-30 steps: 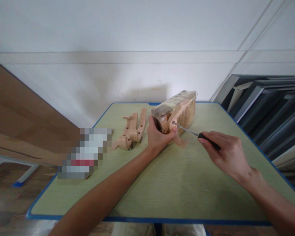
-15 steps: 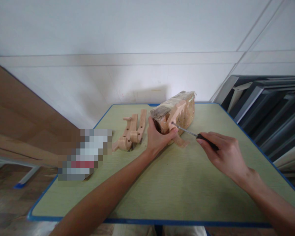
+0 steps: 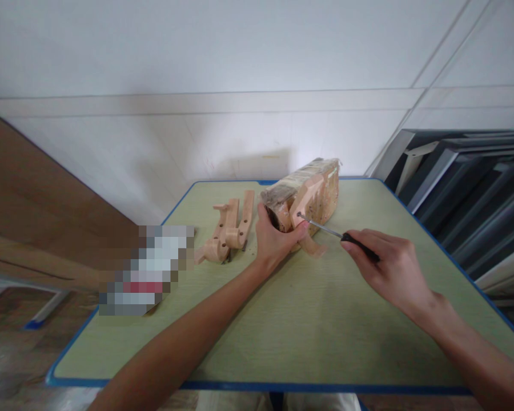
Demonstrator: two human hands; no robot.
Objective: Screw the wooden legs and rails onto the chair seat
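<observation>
My right hand [image 3: 388,265] is closed around the black handle of a screwdriver [image 3: 323,227]. Its metal shaft reaches left, and the tip meets a dark hole or screw head in a pale angled wooden piece [image 3: 305,201]. That piece leans against the side of a worn block [image 3: 300,178] wrapped in clear tape. With my left hand [image 3: 278,237] I grip the near end of the block and the wooden piece, thumb by the screwdriver tip. Some fingers are hidden behind the block. A loose strip of tape [image 3: 314,247] hangs by the thumb.
Left of the block lie several wooden parts with holes [image 3: 229,228]. A pixelated box-like item [image 3: 154,271] rests at the left edge of the green table [image 3: 317,331]. Cardboard [image 3: 55,217] stands at left, dark panels [image 3: 475,182] at right, and a white wall [image 3: 223,131] behind.
Almost nothing differs. The whole view has shifted slightly, while both hands keep their grips and the screwdriver tip stays at the same spot on the wooden piece.
</observation>
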